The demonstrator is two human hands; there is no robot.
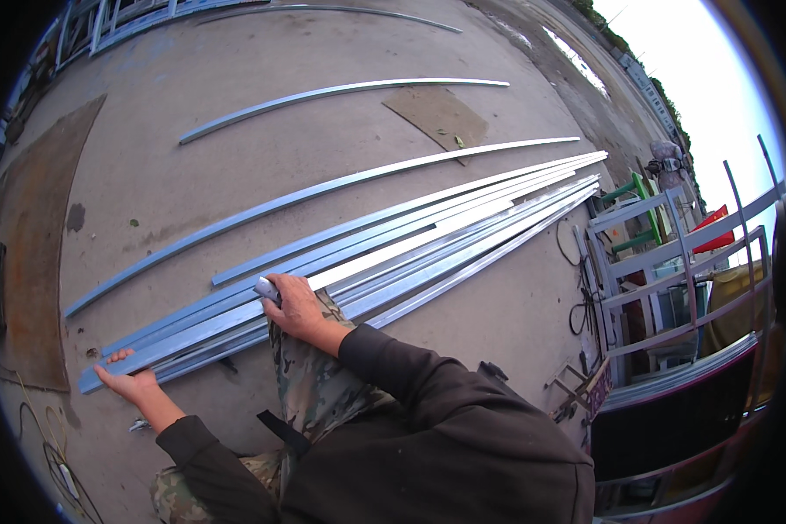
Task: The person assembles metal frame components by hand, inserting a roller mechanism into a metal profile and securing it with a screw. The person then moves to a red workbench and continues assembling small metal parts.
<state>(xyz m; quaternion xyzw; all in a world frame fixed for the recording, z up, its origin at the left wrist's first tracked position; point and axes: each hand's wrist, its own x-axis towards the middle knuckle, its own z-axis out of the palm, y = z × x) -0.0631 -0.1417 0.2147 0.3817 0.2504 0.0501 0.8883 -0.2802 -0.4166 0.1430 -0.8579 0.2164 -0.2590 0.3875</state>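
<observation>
Several long metal channels (393, 249) lie bundled on the concrete floor (236, 105), running from 8 o'clock toward 2 o'clock. No mark shows on them, so I judge the work is at an early stage. At the near ends, around 8 o'clock, the left hand (129, 377) lies flat and open against the bundle. The right hand (295, 307), near centre, is closed round a small white marker-like tool (265, 287) pressed onto a channel.

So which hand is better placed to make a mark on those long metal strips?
Probably the right hand. It holds a small white marker-like thing, tip down on the metal strips. The left hand is empty, resting flat on the strips' near end, likely steadying them.
</observation>
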